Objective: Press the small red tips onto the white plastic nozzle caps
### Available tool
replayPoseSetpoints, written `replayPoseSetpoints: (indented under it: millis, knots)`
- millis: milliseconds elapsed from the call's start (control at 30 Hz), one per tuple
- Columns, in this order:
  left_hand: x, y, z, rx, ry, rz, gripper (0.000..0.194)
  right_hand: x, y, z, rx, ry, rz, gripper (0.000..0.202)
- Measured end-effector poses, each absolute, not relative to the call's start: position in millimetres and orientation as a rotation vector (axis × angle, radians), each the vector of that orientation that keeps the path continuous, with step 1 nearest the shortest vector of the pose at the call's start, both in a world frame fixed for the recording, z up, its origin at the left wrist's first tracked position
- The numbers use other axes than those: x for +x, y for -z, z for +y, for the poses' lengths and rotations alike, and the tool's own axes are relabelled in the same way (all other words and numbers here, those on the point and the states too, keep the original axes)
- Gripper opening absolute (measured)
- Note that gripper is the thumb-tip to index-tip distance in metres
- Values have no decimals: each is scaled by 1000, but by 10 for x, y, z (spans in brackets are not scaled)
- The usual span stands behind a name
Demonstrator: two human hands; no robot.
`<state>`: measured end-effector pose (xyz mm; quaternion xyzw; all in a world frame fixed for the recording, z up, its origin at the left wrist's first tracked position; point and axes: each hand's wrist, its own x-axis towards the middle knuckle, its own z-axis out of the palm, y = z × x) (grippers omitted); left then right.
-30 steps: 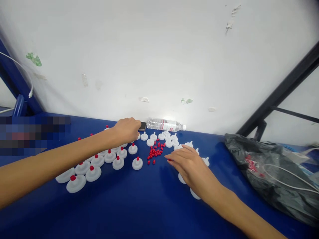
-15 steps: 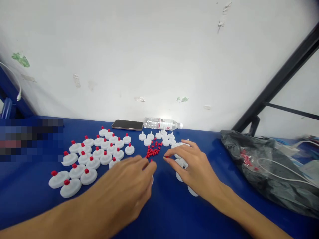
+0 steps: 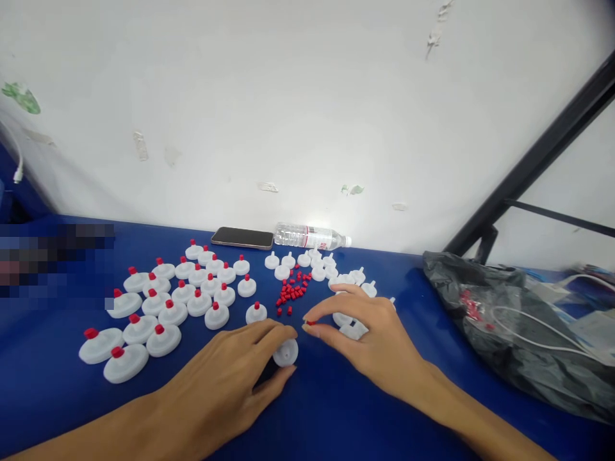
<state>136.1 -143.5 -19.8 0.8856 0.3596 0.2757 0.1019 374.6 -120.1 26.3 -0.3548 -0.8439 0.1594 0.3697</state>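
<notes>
A white round nozzle cap (image 3: 287, 353) sits between the thumb and fingers of my left hand (image 3: 240, 368), low over the blue table, tilted so a round face shows. In my right hand (image 3: 368, 330), thumb and index finger pinch a small red tip cap (image 3: 311, 323). Loose red tip caps (image 3: 292, 292) lie scattered just beyond both hands. Several bare white nozzle caps (image 3: 318, 273) stand behind and partly beneath my right hand, some of them hidden by it. To the left are rows of white nozzle caps with red tips (image 3: 173, 312); one more red-tipped cap (image 3: 256, 312) stands just beyond my left fingers.
Against the wall lie a phone (image 3: 243, 237) and a clear plastic bottle (image 3: 312, 237). A dark plastic bag (image 3: 538, 358) with a clear packet of red pieces (image 3: 473, 306) and a white cable occupies the right side, near a black metal frame (image 3: 528, 166).
My left hand has shifted slightly and opened out, so the white nozzle cap in it now shows. My right hand has moved a little left and nearer with the red tip cap.
</notes>
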Motion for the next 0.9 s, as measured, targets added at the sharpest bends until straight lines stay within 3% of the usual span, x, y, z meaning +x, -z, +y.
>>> replayPoseSetpoints:
  millis: [233, 400, 667, 733, 833, 900]
  knots:
    - [1381, 172, -1423, 2562, -984, 1055, 10, 3678, -205, -1247, -799, -613, -2184, 3]
    - [1356, 139, -1402, 2548, -1050, 1026, 13, 3691, -202, -1241, -903, -720, -2098, 3]
    - [1338, 106, -1444, 2718, -1256, 1007, 18, 3665, -353, -1320, -866, -1162, -1901, 8]
    - [1324, 100, -1449, 2774, -1264, 1025, 22, 3656, -379, -1341, -904, -1242, -1850, 16]
    - [1302, 103, -1458, 2816, -1245, 1002, 23, 3641, -380, -1365, -877, -1488, -1784, 51]
    - [1297, 118, -1471, 2817, -1259, 994, 21, 3625, -353, -1376, -776, -1716, -1767, 58]
